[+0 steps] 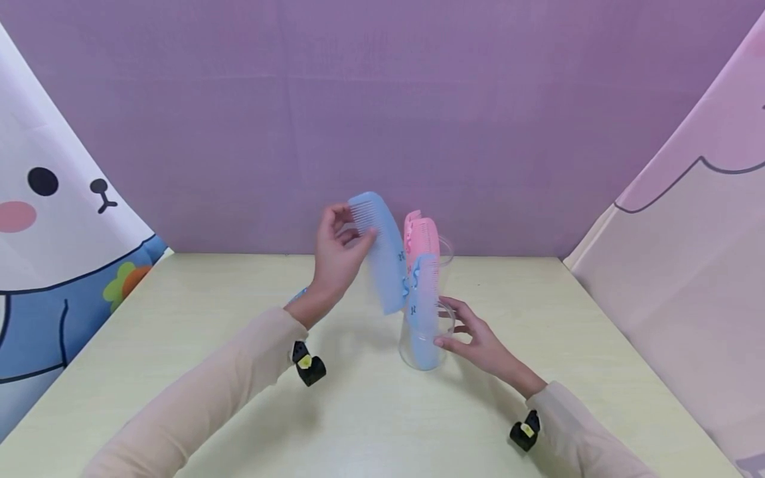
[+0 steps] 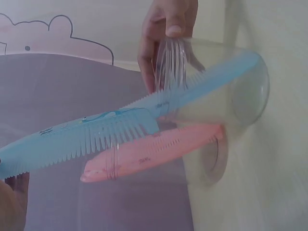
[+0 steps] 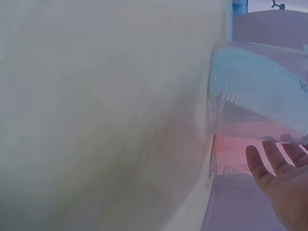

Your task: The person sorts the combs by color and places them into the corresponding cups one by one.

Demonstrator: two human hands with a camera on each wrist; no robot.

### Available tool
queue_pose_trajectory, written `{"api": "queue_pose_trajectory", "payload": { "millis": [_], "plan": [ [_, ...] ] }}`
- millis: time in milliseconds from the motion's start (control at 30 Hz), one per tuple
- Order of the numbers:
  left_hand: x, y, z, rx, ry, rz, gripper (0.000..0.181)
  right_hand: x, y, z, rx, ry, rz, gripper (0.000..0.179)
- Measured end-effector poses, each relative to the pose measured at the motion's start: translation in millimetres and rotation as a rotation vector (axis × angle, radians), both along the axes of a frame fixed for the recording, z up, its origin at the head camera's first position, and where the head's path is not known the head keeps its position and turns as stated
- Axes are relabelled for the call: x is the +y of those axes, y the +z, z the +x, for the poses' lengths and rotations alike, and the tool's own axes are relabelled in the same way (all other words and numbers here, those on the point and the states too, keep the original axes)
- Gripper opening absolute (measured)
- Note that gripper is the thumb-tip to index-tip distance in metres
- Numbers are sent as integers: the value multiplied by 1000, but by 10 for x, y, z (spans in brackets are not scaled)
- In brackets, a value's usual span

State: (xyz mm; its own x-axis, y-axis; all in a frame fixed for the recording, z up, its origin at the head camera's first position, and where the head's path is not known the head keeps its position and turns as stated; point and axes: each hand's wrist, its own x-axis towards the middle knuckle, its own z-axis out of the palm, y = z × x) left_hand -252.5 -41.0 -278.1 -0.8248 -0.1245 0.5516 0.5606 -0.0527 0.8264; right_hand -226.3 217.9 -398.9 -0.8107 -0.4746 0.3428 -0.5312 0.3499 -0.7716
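Note:
My left hand (image 1: 337,259) pinches a light blue comb (image 1: 387,255) between thumb and fingers, holding it up off the table and tilted. The comb's lower end is close to the mouth of a clear plastic cup (image 1: 408,350). Inside that cup leans a second blue comb (image 1: 425,295). At the cup's right side, my right hand (image 1: 483,344) grips it near the rim, with the thumb in front and fingers behind. Pink combs (image 1: 427,234) stand in another clear cup (image 2: 215,166) just behind, partly hidden by the front cup and its comb.
The pale table (image 1: 239,299) ends at a purple cloth backdrop (image 1: 358,119). Cartoon-printed cloths hang at the left (image 1: 60,265) and right (image 1: 675,265). Each wrist wears a small black device, one on the left sleeve (image 1: 309,368) and one on the right (image 1: 524,431).

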Motion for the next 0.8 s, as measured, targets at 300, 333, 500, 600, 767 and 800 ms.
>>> {"api": "queue_pose_trajectory", "payload": {
  "millis": [300, 333, 500, 600, 767, 800],
  "plan": [
    [193, -26, 31, -1, -26, 5, 41, 19, -21, -19, 3, 9, 1, 66],
    [215, -38, 32, -4, -30, 5, 41, 21, -25, -22, 3, 8, 1, 66],
    [298, -114, 35, -25, -55, 5, 41, 26, -43, -37, 13, 10, -2, 66],
    [338, -157, 36, -33, -79, 11, 41, 26, -48, -41, 23, 12, -2, 65],
    [402, -159, 138, -62, -99, 0, 39, 26, -46, -34, 22, 10, 2, 65],
    [414, -152, 168, -64, -101, -4, 39, 26, -45, -33, 21, 9, 3, 65]
  ]
}}
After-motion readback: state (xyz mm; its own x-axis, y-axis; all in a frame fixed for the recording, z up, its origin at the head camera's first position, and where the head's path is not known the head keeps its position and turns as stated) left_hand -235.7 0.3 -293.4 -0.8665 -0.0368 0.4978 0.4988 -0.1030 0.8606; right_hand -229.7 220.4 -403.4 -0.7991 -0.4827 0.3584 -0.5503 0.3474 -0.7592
